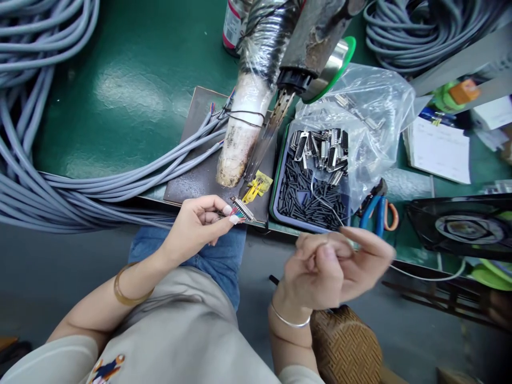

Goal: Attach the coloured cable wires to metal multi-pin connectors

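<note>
Perhaps the chief risk is posed by heat: a small connector (243, 208) with coloured wires (237, 214) is pinched between the fingers of the left hand (200, 220) at the near edge of the worktop (120, 133), and the slim end of a soldering iron (269, 136) is pointed down just beside it. Whether the iron is hot cannot be told, but skin or insulation could be scorched if the hand were lifted carelessly. The wires could also be strained if the grey cables (120, 184) along that edge were tugged, and with a slack pinch the connector could be dropped off the edge. The fingers of the right hand (326, 266) are curled and blurred; whether anything is gripped by them cannot be told. As that hand is placed close to the tray (278, 186), the rim could be bumped by a hasty sweep and the contents scattered. The tray is set along the near edge, right of the brown board (192, 181); its nearer part is filled with short black tubes (294, 194), its farther part with loose metal-and-black connectors (320, 149). Behind it, more connector pieces (368, 120) are seen through a clear plastic bag (390, 101). Toward the far edge a labelled bottle (232, 26) is partly hidden, its contents unreadable.
</note>
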{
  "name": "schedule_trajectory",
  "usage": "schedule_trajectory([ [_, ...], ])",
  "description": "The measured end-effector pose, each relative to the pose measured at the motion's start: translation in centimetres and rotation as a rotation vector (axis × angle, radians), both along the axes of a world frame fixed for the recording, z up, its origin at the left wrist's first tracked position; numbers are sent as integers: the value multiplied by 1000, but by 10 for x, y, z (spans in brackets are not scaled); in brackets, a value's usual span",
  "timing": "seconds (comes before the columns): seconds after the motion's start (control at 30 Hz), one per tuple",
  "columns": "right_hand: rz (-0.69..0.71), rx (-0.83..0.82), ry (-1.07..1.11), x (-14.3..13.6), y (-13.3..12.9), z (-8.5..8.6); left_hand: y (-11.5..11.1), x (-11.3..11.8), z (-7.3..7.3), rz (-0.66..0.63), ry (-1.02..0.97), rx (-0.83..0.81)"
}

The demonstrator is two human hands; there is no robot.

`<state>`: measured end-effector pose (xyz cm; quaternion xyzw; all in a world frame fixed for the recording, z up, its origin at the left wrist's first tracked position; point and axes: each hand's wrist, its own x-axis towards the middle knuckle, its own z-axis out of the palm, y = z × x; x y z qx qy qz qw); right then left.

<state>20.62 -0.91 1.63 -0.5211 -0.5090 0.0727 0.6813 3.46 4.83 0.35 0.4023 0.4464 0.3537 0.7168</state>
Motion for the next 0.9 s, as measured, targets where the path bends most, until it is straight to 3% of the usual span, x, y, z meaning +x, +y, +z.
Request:
schedule_trajectory([
  [0.17, -95, -69, -273, -8, -8, -8, -2, -3, 0, 5, -50, 10],
  [0.27, -7, -168, -395, -14, -7, -18, -3, -5, 1, 3, -75, 21],
  [0.37, 102, -224, -333, -19, -2, -23, -6, -5, 1, -3, -83, 37],
  [0.47, 96, -196, -336, -22, 3, -26, -7, -3, 1, 33, -60, 61],
  [0.63, 23, -103, -549, -25, 9, -29, -4, 5, 3, 147, -40, 130],
  [0.9, 59, -95, -568, -24, 20, -26, 5, 10, 7, 216, 17, 202],
])
